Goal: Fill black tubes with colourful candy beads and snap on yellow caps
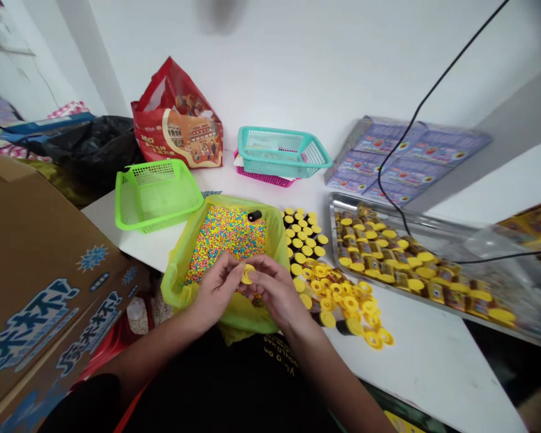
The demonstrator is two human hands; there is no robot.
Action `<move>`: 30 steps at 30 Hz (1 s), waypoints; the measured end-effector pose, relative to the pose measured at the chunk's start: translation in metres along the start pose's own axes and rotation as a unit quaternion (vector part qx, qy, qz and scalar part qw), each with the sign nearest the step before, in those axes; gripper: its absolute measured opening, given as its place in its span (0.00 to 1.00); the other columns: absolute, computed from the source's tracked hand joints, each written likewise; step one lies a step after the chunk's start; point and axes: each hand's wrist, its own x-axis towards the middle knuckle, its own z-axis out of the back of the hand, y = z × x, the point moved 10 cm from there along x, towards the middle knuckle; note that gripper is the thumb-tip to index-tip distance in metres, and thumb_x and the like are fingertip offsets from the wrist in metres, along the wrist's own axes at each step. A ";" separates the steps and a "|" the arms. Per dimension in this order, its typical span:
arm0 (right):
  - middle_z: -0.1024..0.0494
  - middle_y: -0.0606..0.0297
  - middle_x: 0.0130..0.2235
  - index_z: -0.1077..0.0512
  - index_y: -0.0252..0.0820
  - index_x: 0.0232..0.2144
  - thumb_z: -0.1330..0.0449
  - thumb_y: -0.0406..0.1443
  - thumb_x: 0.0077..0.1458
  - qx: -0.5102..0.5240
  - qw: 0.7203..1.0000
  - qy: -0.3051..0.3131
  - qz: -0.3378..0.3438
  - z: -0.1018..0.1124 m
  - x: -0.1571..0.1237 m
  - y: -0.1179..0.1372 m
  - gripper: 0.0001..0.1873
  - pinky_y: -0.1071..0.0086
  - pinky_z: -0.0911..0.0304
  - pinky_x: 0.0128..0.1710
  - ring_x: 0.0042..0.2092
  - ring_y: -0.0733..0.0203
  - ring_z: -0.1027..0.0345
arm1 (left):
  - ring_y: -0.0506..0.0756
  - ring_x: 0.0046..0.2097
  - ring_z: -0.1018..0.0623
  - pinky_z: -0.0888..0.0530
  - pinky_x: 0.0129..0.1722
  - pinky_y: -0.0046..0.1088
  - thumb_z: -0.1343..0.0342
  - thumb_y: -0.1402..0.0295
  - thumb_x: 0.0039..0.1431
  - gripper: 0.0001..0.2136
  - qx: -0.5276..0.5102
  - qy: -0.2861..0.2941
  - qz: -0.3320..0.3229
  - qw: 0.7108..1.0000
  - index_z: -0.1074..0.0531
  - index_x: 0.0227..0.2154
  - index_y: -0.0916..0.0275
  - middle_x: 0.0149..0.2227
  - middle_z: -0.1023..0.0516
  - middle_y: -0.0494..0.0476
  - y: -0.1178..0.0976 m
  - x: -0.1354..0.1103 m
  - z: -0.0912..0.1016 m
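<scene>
Over the front of a basket lined with a yellow plastic bag (174,282), my left hand (219,281) and my right hand (274,290) meet. Between their fingertips they pinch a small round yellow cap (247,274); whatever is beneath it is hidden by my fingers. Small multicoloured candy beads (225,240) fill the basket, and a small black cup (255,215) lies on them at the back. To the right of my right hand is a loose pile of yellow ring-shaped caps (349,302). Several black cups with yellow lids (303,234) stand behind that pile.
A metal tray (338,240) of yellow-lidded cups lies at right, with a black cable (381,171) hanging across it. Behind stand a green basket (157,195), a red bag (180,129), a teal basket (284,156) and stacked purple boxes (392,156). A cardboard box (40,258) occupies the left.
</scene>
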 end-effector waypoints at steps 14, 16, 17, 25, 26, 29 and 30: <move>0.28 0.73 0.27 0.28 0.46 0.33 0.28 0.47 0.45 -0.037 0.997 -0.001 0.071 0.010 -0.016 0.013 0.18 0.73 0.41 0.23 0.26 0.67 0.35 | 0.48 0.22 0.38 0.39 0.20 0.22 0.43 0.49 0.61 0.18 0.082 0.030 0.078 0.993 0.33 0.29 0.60 0.23 0.37 0.45 0.015 -0.004 -0.007; 0.26 0.70 0.32 0.26 0.47 0.37 0.28 0.45 0.47 -0.124 0.986 -0.004 0.115 0.015 -0.029 0.024 0.17 0.70 0.38 0.28 0.30 0.65 0.33 | 0.48 0.21 0.38 0.39 0.18 0.22 0.43 0.47 0.60 0.19 0.074 0.058 0.111 0.989 0.33 0.30 0.59 0.21 0.37 0.44 0.020 -0.004 -0.018; 0.26 0.69 0.33 0.26 0.47 0.37 0.28 0.44 0.47 -0.175 0.973 -0.016 0.149 0.019 -0.037 0.031 0.16 0.69 0.37 0.30 0.32 0.64 0.33 | 0.48 0.20 0.38 0.39 0.18 0.22 0.43 0.46 0.60 0.19 0.073 0.078 0.135 0.985 0.33 0.30 0.59 0.21 0.37 0.44 0.025 -0.004 -0.025; 0.28 0.68 0.29 0.25 0.46 0.31 0.30 0.42 0.47 -0.360 0.814 -0.399 0.222 0.169 -0.125 0.080 0.10 0.66 0.43 0.28 0.27 0.62 0.39 | 0.52 0.25 0.27 0.31 0.22 0.26 0.47 0.43 0.61 0.23 0.187 0.179 0.132 0.957 0.28 0.44 0.58 0.28 0.26 0.51 0.024 0.015 -0.036; 0.27 0.67 0.29 0.26 0.46 0.30 0.31 0.44 0.46 -0.366 0.785 -0.460 0.194 0.200 -0.144 0.081 0.12 0.66 0.42 0.29 0.28 0.61 0.38 | 0.53 0.25 0.27 0.32 0.22 0.26 0.46 0.44 0.61 0.22 0.214 0.176 0.115 0.954 0.28 0.43 0.58 0.27 0.27 0.51 0.019 0.021 -0.029; 0.26 0.66 0.25 0.28 0.45 0.25 0.32 0.47 0.40 -0.446 0.718 -0.529 0.069 0.269 -0.186 0.072 0.15 0.64 0.39 0.32 0.29 0.56 0.33 | 0.53 0.27 0.29 0.33 0.24 0.26 0.46 0.45 0.61 0.20 0.301 0.206 0.084 0.927 0.27 0.35 0.59 0.25 0.30 0.49 0.014 0.037 -0.013; 0.26 0.66 0.25 0.28 0.45 0.25 0.33 0.47 0.39 -0.470 0.720 -0.510 0.030 0.282 -0.192 0.064 0.15 0.64 0.39 0.32 0.29 0.56 0.32 | 0.53 0.27 0.30 0.34 0.25 0.27 0.47 0.45 0.61 0.20 0.335 0.218 0.074 0.914 0.28 0.32 0.59 0.25 0.31 0.49 0.014 0.042 -0.008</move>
